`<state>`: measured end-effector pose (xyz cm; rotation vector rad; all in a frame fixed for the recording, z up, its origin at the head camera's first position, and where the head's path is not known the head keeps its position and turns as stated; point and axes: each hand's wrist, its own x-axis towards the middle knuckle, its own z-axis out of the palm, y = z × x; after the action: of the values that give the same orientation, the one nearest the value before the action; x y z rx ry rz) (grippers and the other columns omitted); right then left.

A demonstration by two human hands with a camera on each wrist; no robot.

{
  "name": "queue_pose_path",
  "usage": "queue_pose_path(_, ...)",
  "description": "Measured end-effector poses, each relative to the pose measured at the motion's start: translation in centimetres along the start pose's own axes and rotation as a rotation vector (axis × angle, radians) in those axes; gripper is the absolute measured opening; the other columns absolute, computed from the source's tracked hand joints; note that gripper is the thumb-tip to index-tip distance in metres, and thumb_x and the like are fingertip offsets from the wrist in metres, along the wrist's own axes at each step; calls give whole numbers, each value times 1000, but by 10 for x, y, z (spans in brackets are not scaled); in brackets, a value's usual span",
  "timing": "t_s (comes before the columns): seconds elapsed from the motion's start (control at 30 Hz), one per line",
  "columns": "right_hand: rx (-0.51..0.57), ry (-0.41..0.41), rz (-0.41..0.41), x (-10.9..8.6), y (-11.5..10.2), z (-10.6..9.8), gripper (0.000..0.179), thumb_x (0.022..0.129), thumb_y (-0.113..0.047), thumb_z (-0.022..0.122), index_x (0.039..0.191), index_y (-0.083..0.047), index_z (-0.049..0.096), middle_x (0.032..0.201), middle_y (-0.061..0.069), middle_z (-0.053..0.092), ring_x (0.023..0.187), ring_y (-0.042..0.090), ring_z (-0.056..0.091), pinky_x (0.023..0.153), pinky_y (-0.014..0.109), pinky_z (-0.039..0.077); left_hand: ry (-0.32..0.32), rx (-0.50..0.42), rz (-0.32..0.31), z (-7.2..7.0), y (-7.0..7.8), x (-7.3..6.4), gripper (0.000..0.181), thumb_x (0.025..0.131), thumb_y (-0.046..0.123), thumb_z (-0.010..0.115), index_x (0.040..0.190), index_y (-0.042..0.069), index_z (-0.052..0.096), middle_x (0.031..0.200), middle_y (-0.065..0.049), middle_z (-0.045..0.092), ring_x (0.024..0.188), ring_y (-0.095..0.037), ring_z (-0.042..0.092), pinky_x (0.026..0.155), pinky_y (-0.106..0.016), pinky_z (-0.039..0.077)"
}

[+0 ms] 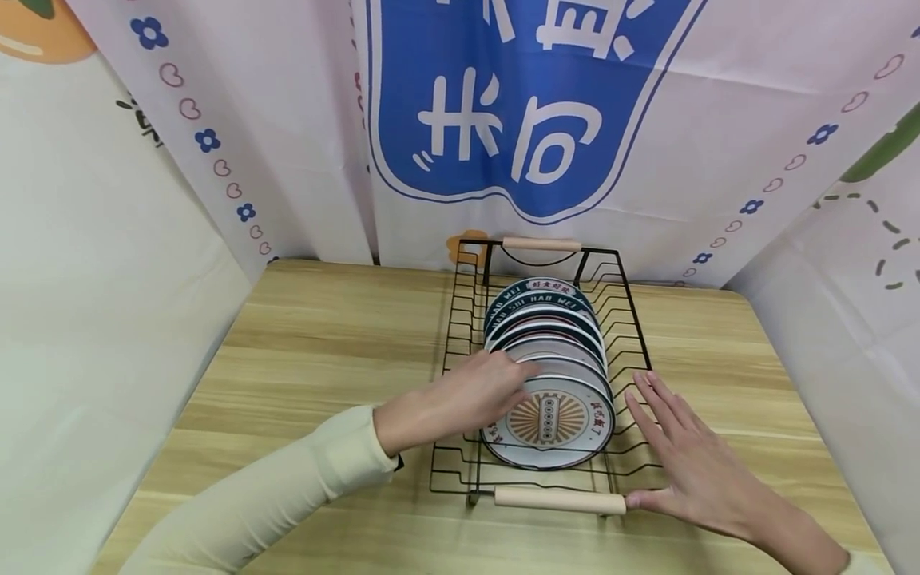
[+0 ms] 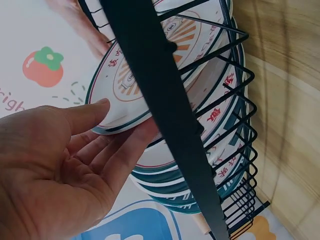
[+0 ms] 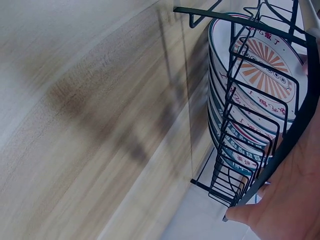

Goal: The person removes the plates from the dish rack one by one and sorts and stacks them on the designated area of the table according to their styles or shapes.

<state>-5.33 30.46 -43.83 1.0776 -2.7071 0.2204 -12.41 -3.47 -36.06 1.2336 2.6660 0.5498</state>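
Observation:
My left hand [image 1: 477,391] pinches the upper rim of the front plate [image 1: 548,423], a white dish with an orange sunburst and red lettering. In the left wrist view its thumb [image 2: 92,115] lies on the plate's face, with the other fingers behind it. That plate leans in a black wire dish rack [image 1: 636,315], in front of several more plates, the rearmost ones dark green-rimmed [image 1: 539,302]. On the rack's right side my right hand [image 1: 693,467] rests with fingers extended along the side rail [image 3: 300,125]. Its thumb is right by the end of the wooden front handle [image 1: 561,500].
The rack stands on a wood-grain table [image 1: 338,343]. Behind it hangs a printed cloth [image 1: 302,96] with a blue sign, close to the rack's rear handle [image 1: 541,244]. White cloth walls [image 1: 86,319] flank the table on both sides.

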Motion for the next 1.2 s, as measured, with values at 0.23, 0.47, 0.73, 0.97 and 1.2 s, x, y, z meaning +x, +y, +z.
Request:
queue_pose_path(0.23,8,-16,11,3,-3,5,127,80,-83,68,160,8,33,172,27,19,160,44,15,129,26,-4,-53,52,-36,3,-2,1,19,106,10,65,124,4,67,75,-2,69,52,-6,55,49,-11,46)
queue_pose_path(0.47,11,-12,17,-2,-4,6,125,82,-84,64,160,8,32,171,29,21,160,45,15,129,26,-5,-63,0,-4,8,-5,1,14,104,-1,60,117,4,65,66,3,57,51,-6,51,48,-12,45)
queue_pose_path(0.73,2,-12,-3,-1,-1,4,122,84,-83,63,160,9,33,174,24,16,160,43,15,131,31,-3,1,-14,37,9,-6,-4,10,105,-1,59,112,3,65,61,3,55,50,-6,50,49,-11,44)
queue_pose_path(0.97,-5,-18,4,-1,-1,2,122,84,-83,63,160,9,33,174,24,16,161,42,14,131,33,-2,40,16,-13,4,-3,-11,27,95,-10,67,118,3,64,75,-6,70,58,-10,61,51,-9,46)
queue_pose_path(1.2,-5,-21,11,0,-1,1,122,84,-82,64,161,8,32,174,24,15,161,43,13,131,32,-3,82,13,-35,-7,1,-19,32,93,-14,65,119,3,61,79,-9,72,60,-15,68,48,-7,44)
